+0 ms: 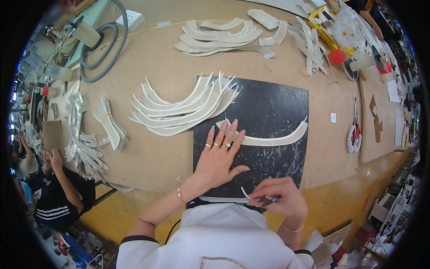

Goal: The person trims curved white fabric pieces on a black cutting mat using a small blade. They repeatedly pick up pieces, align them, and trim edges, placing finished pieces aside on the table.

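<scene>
My left hand [220, 154], with rings on its fingers, lies flat with fingers stretched over one end of a curved beige strip [275, 141] edged in white. That strip rests on a scuffed black board [273, 101]. Close to the board's near edge, my right hand [283, 197] is closed around a small dark tool [268, 201], whose exact kind is blurred. A short white sliver [245, 193] sticks out by its fingertips. Left of the strip, a fanned pile of similar white-edged strips [174, 114] overlaps the board's far left corner.
Bundled strips [112, 125] and tangled strips [80, 143] lie on the left. More beige strips [215, 40] sit at the back. Red-handled scissors [354, 134] lie right of the board. A grey hose [96, 67] coils at the far left. Another person [58, 193] works at left.
</scene>
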The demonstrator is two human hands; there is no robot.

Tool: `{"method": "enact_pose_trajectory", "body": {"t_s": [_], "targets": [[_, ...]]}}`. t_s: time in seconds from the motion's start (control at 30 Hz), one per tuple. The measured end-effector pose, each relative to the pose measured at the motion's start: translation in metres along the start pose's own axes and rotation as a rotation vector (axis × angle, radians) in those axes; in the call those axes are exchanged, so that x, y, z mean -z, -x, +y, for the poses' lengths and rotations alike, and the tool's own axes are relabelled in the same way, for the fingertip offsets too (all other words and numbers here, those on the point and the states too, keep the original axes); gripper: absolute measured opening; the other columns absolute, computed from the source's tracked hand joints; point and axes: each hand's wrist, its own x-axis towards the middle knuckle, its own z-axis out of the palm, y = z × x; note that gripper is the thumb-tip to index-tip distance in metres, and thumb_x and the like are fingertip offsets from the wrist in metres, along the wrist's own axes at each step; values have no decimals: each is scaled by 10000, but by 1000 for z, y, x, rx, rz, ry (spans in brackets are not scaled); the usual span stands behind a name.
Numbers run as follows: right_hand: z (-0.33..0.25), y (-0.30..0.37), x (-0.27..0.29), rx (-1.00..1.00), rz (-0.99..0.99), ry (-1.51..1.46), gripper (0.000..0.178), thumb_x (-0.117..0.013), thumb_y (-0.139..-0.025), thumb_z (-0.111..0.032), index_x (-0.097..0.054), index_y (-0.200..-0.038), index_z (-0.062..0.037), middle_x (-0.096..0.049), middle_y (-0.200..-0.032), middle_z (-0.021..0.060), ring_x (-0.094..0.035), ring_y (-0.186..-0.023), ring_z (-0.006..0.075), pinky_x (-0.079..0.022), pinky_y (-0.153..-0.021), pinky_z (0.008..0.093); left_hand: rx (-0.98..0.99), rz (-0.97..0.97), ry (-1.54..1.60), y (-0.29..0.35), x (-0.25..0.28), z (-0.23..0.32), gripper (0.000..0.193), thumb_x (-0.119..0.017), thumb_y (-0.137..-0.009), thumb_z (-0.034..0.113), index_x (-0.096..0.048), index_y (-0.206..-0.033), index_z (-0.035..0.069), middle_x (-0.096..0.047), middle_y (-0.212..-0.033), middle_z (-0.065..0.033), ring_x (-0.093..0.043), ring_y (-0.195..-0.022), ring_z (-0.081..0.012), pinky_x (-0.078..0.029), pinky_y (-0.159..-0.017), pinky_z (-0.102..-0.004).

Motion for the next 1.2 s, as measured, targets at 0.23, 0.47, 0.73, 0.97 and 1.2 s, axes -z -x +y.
{"method": "enact_pose_trajectory", "body": {"t_s": [0.23,0.47,0.73,0.97,1.2], "targets": [[8,-17,-25,162,-118,-111,197,-731,-731,28,-731,-926,-5,-693,-820,64,-644,-685,156,-465,-577,249,144,135,312,31,-21,47,717,-648,-889,367,-391,-1483,59,-246,-1571,-251,-290,-1416,-419,-209,-1151,-526],[12,-29,-39,-1,185,-164,99,-768,-803,-31,-740,-897,-16,-678,-820,46,-557,-643,89,-410,-534,221,487,61,1709,62,27,7,226,-577,-994,126,-679,-1160,12,-633,-1158,-68,-582,-984,-113,-457,-828,-266],[16,-36,-49,4,237,-67,99,-760,-806,-14,-727,-898,-3,-669,-806,52,-581,-648,97,-428,-538,228,518,-29,1797,53,42,-3,137,-685,-919,95,-713,-1037,32,-638,-1142,-60,-585,-1000,-127,-456,-835,-271],[26,-48,-60,-77,503,339,59,-715,-828,-18,-685,-846,30,-579,-674,62,-498,-578,112,-359,-525,262,338,401,507,38,21,-5,111,-807,-738,80,-729,-812,110,-588,-1218,-81,-493,-1234,-293,-344,-1031,-424],[26,-62,-59,-240,571,488,169,-719,-840,-120,-671,-821,41,-549,-629,103,-450,-524,163,-354,-516,306,405,480,342,22,-2,-14,79,-784,-793,172,-726,-841,149,-552,-1340,-81,-338,-1407,-369,-139,-1147,-507]]}}
